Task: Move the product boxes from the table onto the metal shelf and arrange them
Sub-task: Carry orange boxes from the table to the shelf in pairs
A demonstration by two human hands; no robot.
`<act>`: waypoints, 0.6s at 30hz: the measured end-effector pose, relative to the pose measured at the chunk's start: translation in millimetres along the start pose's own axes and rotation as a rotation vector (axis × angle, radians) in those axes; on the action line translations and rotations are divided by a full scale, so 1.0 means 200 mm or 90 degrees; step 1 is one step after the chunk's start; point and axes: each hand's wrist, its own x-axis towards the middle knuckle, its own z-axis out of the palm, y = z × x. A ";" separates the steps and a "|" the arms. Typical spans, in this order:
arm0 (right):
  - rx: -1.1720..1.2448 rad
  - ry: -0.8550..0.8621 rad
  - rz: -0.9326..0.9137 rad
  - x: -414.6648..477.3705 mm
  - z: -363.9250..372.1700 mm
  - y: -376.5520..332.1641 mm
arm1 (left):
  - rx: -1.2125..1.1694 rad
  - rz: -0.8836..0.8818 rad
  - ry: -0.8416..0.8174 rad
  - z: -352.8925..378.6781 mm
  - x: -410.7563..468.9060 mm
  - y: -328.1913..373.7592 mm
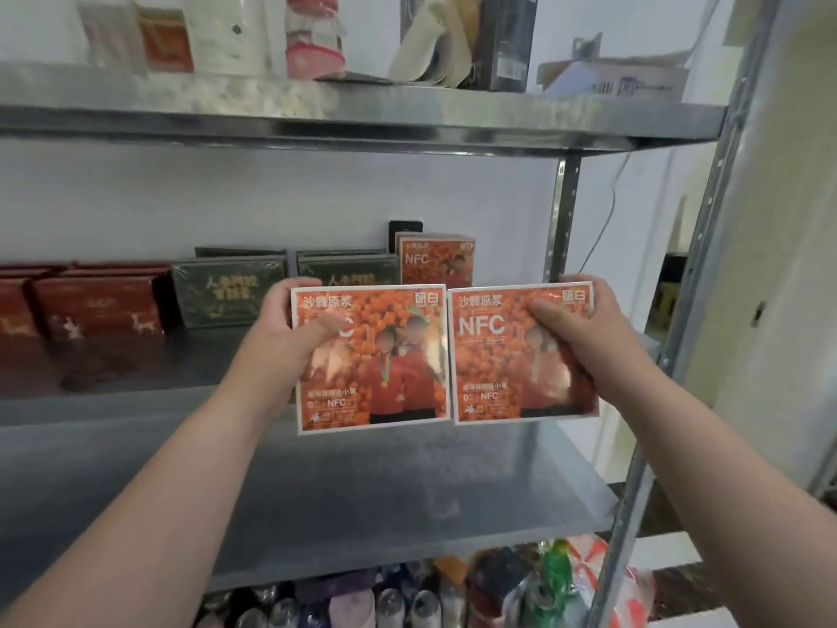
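Note:
Two orange product boxes marked NFC are held side by side in front of the metal shelf [362,482]. My left hand [290,319] grips the left box [389,378] by its upper left corner, thumb across the front. My right hand [575,324] grips the right box [502,369] by its upper right corner. Both boxes hang upright above the middle shelf board, facing me. A third orange NFC box [437,260] stands at the back of the shelf against the wall.
Two dark green boxes [226,290] and several red boxes [99,305] line the back of the middle shelf. The shelf above carries assorted packages [312,34]. Bottles and cans [407,600] crowd the level below. Metal uprights [688,283] stand at right.

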 end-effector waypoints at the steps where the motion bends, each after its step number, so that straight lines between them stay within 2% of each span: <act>1: 0.001 0.007 -0.004 0.04 -0.01 0.01 | 0.000 0.001 -0.003 0.02 0.04 -0.01; 11: 0.008 0.071 -0.026 0.48 -0.23 0.12 | 0.011 0.007 -0.001 0.52 0.48 -0.13; 18: -0.016 0.057 -0.031 0.81 -0.31 0.28 | 0.145 0.052 0.024 0.79 0.75 -0.27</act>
